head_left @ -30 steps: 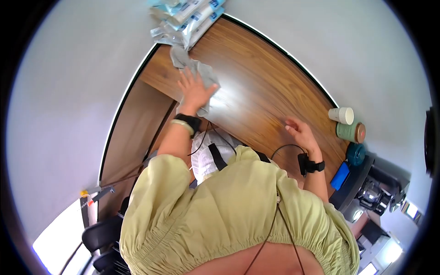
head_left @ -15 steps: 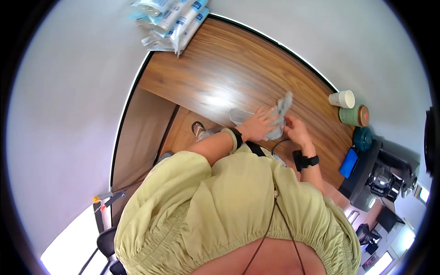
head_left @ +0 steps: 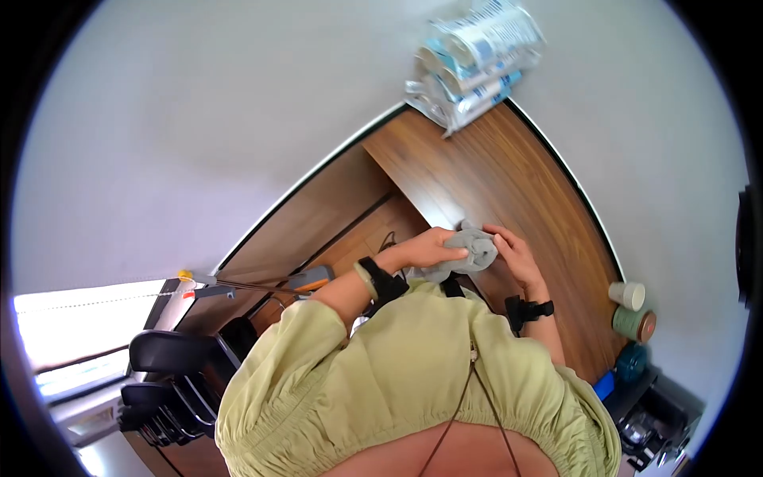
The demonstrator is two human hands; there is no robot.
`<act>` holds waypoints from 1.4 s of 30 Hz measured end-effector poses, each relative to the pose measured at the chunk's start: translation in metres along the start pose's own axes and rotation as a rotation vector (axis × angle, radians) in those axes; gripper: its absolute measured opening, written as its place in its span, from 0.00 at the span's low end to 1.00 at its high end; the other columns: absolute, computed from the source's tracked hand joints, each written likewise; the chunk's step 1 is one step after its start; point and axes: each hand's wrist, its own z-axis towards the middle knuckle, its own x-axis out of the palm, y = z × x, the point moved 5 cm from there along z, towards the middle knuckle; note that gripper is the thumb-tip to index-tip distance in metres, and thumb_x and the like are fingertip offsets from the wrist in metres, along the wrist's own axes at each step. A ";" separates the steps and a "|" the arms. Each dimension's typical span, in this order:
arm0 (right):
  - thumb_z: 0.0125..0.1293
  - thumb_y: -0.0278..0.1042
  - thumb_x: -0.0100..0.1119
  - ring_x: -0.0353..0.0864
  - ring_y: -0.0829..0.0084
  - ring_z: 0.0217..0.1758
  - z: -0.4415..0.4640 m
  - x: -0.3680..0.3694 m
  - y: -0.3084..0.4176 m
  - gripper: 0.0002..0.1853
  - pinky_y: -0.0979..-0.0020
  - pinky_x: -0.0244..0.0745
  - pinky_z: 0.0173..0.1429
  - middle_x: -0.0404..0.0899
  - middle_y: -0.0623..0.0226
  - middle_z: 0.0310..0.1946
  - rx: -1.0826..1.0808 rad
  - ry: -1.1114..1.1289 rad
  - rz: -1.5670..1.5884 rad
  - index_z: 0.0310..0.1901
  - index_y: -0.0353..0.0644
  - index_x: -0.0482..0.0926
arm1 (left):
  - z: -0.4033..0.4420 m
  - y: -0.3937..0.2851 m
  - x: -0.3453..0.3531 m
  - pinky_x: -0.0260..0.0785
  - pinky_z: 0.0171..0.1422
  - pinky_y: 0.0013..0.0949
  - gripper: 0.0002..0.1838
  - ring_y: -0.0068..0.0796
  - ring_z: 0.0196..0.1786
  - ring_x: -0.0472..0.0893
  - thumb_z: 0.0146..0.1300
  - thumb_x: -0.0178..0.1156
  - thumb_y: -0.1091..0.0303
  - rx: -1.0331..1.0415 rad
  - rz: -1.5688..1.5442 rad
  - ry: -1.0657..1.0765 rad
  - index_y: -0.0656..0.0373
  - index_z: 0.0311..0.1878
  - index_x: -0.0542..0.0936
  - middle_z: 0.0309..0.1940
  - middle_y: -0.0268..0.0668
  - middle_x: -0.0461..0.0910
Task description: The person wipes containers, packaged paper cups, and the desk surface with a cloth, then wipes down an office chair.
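Note:
A bunched, rolled-up grey cloth (head_left: 479, 249) is held between my hands, above the near edge of the wooden counter (head_left: 509, 191). My left hand (head_left: 435, 248) grips it from the left, thumb lying across its front. On the right side, the curled fingers of my right hand (head_left: 515, 253) hold the cloth's edge, with the thumb close to the roll. A paler grey piece (head_left: 433, 273) hangs under my left hand; whether it belongs to the same cloth I cannot tell. Both wrists wear black bands.
Plastic-wrapped stacks of cups (head_left: 481, 60) stand at the counter's far corner. To the right are paper cups (head_left: 628, 295), a green jar (head_left: 633, 324), a teal pot (head_left: 632, 362) and a coffee maker (head_left: 640, 429). Black chairs (head_left: 179, 354) stand at the left.
My view has swung left, so the counter and wrapped cups appear further right. The loosely hanging cloth is now bunched into a compact roll, and my left hand has closed around it.

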 end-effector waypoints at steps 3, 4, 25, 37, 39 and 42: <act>0.66 0.39 0.64 0.76 0.77 0.56 0.030 0.049 0.034 0.26 0.73 0.71 0.61 0.79 0.69 0.53 -0.116 0.257 0.055 0.62 0.37 0.74 | -0.042 -0.018 -0.037 0.69 0.59 0.30 0.23 0.20 0.52 0.75 0.75 0.52 0.54 0.097 -0.201 -0.102 0.64 0.61 0.76 0.51 0.30 0.80; 0.67 0.37 0.62 0.76 0.77 0.55 0.041 0.063 0.041 0.25 0.73 0.72 0.60 0.79 0.70 0.53 -0.124 0.328 -0.007 0.63 0.37 0.74 | -0.054 -0.020 -0.049 0.68 0.59 0.29 0.24 0.19 0.52 0.74 0.76 0.50 0.53 0.141 -0.260 -0.136 0.64 0.61 0.75 0.51 0.30 0.79; 0.69 0.31 0.48 0.78 0.50 0.55 0.152 0.120 0.124 0.16 0.59 0.74 0.57 0.78 0.50 0.52 -0.747 -0.125 -1.062 0.55 0.38 0.78 | -0.179 -0.024 -0.133 0.73 0.48 0.29 0.12 0.20 0.41 0.79 0.68 0.62 0.65 0.334 -0.508 -1.063 0.66 0.45 0.83 0.40 0.32 0.84; 0.75 0.47 0.49 0.81 0.67 0.56 0.156 0.181 0.109 0.23 0.64 0.83 0.50 0.77 0.64 0.59 -0.200 0.465 0.319 0.65 0.43 0.69 | -0.198 -0.016 -0.112 0.72 0.54 0.31 0.12 0.23 0.46 0.80 0.64 0.64 0.71 0.587 -0.836 -0.920 0.64 0.49 0.82 0.43 0.34 0.84; 0.74 0.46 0.51 0.82 0.65 0.55 0.152 0.205 0.111 0.23 0.64 0.83 0.48 0.78 0.62 0.57 -0.208 0.482 0.340 0.64 0.42 0.71 | -0.225 -0.013 -0.114 0.72 0.55 0.32 0.13 0.25 0.46 0.81 0.65 0.63 0.70 0.680 -0.859 -0.916 0.66 0.50 0.81 0.44 0.36 0.84; 0.73 0.47 0.53 0.84 0.63 0.49 0.136 0.252 0.121 0.23 0.64 0.84 0.43 0.81 0.56 0.51 -0.202 0.820 0.149 0.59 0.37 0.74 | -0.277 -0.005 -0.112 0.73 0.57 0.33 0.14 0.28 0.47 0.82 0.66 0.61 0.69 0.787 -0.809 -0.983 0.68 0.50 0.80 0.45 0.38 0.83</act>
